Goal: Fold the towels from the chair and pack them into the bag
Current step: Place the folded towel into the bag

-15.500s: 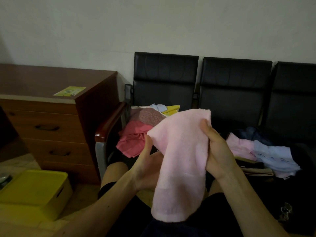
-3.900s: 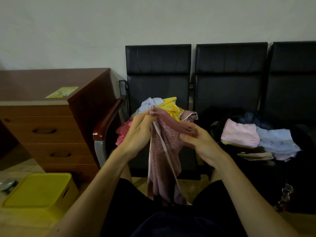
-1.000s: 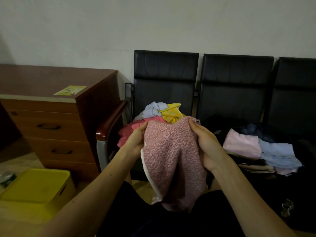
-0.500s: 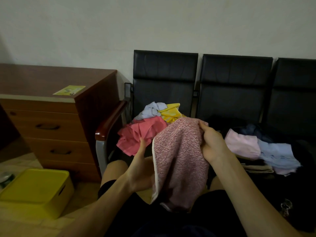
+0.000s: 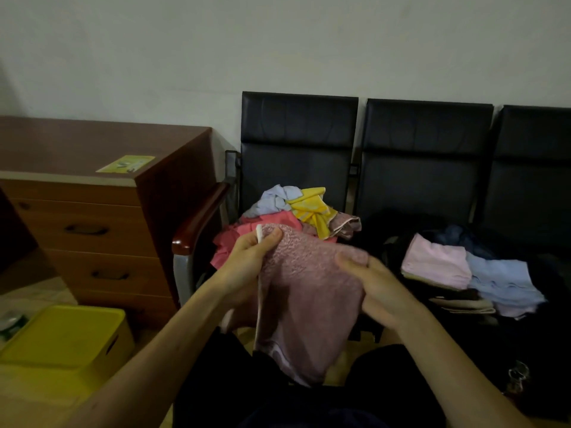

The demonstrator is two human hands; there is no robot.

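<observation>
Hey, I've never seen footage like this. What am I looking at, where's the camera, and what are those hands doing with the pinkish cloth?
No machine here: a camera on a person's head looks down at their own hands. The left hand pinches the top edge of a dusty-pink towel; the right hand grips its other side. Behind it, unfolded towels are heaped on the leftmost black chair. On the next seat lie folded pink and blue towels, over something too dark to identify. A wooden drawer unit and a yellow box stand at the left.
</observation>
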